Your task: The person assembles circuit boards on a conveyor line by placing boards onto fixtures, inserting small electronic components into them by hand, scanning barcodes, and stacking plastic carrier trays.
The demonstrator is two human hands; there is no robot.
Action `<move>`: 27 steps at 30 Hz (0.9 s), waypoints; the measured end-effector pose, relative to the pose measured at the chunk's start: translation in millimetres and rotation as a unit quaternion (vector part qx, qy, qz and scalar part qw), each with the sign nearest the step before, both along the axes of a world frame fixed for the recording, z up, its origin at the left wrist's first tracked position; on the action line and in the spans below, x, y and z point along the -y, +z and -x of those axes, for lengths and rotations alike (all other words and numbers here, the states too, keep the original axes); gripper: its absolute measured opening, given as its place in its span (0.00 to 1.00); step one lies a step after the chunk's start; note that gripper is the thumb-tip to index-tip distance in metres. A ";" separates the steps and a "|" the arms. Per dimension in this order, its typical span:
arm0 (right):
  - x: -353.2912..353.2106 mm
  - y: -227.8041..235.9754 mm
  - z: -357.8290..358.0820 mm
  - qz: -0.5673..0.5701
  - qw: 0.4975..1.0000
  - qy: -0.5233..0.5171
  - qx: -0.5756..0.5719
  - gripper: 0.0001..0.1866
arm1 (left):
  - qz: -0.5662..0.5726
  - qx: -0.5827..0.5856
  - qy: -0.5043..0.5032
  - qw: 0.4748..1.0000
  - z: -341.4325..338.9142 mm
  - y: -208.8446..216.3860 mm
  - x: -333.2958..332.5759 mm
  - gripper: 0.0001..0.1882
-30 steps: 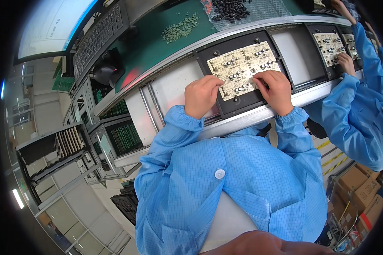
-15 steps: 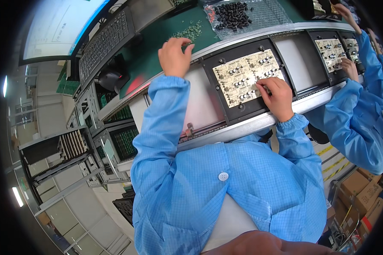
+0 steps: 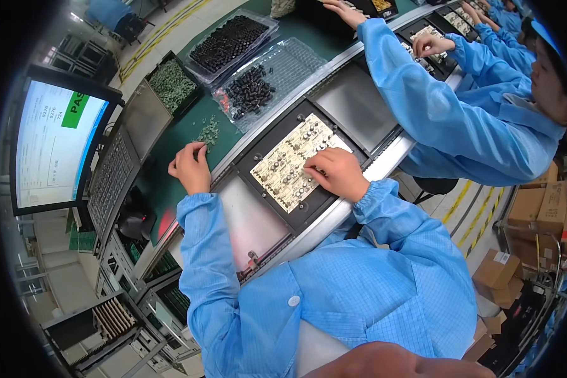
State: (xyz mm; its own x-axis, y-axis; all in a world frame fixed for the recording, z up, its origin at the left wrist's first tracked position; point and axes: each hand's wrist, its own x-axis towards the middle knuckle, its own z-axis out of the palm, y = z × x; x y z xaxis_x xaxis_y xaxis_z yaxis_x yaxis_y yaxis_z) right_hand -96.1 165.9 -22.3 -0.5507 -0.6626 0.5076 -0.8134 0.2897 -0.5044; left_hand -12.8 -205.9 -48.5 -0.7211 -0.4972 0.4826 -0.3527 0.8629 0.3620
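A cream circuit board [image 3: 274, 173] with many small upright parts is seated in a black carrier frame [image 3: 268, 198] on the rail line before me. Over its right side, my right hand [image 3: 339, 173] has thumb and fingers pinched close to the board's surface; whatever lies between them is hidden. My left hand [image 3: 192, 169] is at the green bench edge, beside a loose pile of small green components [image 3: 208, 131]. Its fingers curl toward the thumb in a closed shape, and I cannot make out anything in them.
Loose black cylindrical parts [image 3: 252, 91] lie on clear bubble wrap [image 3: 302, 60]. Behind are a tray of black parts [image 3: 227, 44] and a box of green components [image 3: 173, 85]. A keyboard [image 3: 113, 173], mouse [image 3: 135, 217] and monitor [image 3: 57, 145] stand left. A co-worker's sleeve [image 3: 416, 94] reaches in from the right.
The view has swung, showing more of the bench and co-worker. My left hand's fingers have drawn closer together beside the green pile. My right hand stays pinched over the board.
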 end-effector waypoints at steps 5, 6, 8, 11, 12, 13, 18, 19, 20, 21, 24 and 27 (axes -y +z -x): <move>3.9 -0.1 -0.7 0.001 1.000 -0.008 -0.003 0.04 | 0.071 -0.034 0.017 0.997 -3.8 0.7 7.7 0.06; 4.6 0.2 -1.3 0.007 1.000 -0.009 -0.005 0.04 | 0.072 -0.034 0.016 0.997 -5.0 1.0 10.0 0.06; 5.8 1.6 -3.0 0.010 1.000 -0.010 -0.006 0.04 | 0.021 -0.013 0.018 1.000 -9.0 1.5 15.0 0.09; 9.3 1.9 -6.7 0.017 1.000 -0.014 -0.007 0.04 | -0.055 0.025 0.050 0.997 -15.7 1.1 24.3 0.10; 9.9 0.9 -7.9 0.020 1.000 -0.015 -0.006 0.04 | -0.055 0.026 0.049 0.997 -18.0 2.1 23.7 0.10; 10.6 0.8 -8.4 0.020 1.000 -0.016 -0.005 0.04 | -0.045 0.008 0.046 0.998 -21.1 3.5 23.4 0.08; 14.8 1.0 -9.8 0.031 0.999 -0.008 -0.010 0.05 | 0.026 -0.009 0.082 0.996 -39.0 6.6 21.3 0.07; 15.2 0.1 -11.5 0.032 0.999 -0.013 -0.008 0.05 | 0.030 0.004 0.093 0.995 -42.5 5.0 18.8 0.07; 16.0 -0.7 -12.3 0.035 0.999 -0.018 -0.011 0.05 | 0.032 -0.024 0.085 0.996 -44.4 3.0 15.1 0.07; 16.5 -2.3 -12.4 0.037 0.999 -0.023 -0.013 0.05 | 0.034 -0.052 0.076 0.995 -49.6 0.0 8.0 0.07; 15.8 -1.8 -12.4 0.042 0.999 -0.023 -0.002 0.05 | -0.024 -0.058 -0.013 0.998 -63.0 14.4 -48.3 0.06; 20.8 1.0 -14.9 0.039 0.999 -0.022 -0.001 0.05 | -0.070 -0.037 -0.129 0.988 -86.3 20.3 -108.6 0.07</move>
State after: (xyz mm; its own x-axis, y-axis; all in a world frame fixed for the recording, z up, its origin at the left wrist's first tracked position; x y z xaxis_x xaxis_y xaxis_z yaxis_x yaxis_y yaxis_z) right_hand -81.3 145.1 -21.3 -0.5770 -0.5963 0.5581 -0.8021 0.2847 -0.5250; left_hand 73.4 -97.3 -28.2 -0.7978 -0.3672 0.4783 -0.0956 0.8602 0.5009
